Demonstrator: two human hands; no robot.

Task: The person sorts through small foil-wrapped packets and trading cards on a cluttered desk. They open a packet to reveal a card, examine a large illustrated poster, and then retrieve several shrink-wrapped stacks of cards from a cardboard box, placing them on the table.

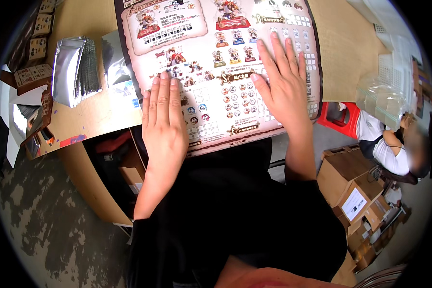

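Note:
A large printed poster (201, 77) with small figures, round badges and rows of blank squares lies on the wooden table (342, 46), its near edge reaching over the table's front edge. My left hand (165, 115) rests palm down on the poster's lower left part, fingers close together and straight. On the right half, my right hand (284, 84) lies flat with its fingers and thumb spread. Neither hand grips anything. Left of the poster stands a stack of silver foil packets (75, 70), and another silver packet (115, 57) lies partly under the poster's left edge.
At the far left are small printed boxes (41, 28) and an opened carton (30, 115) holding silver packets. White plastic baskets (385, 68) and clear packaging (379, 97) sit at the right. Beyond are a red stool (340, 122), a seated person (392, 147) and cardboard boxes (345, 169).

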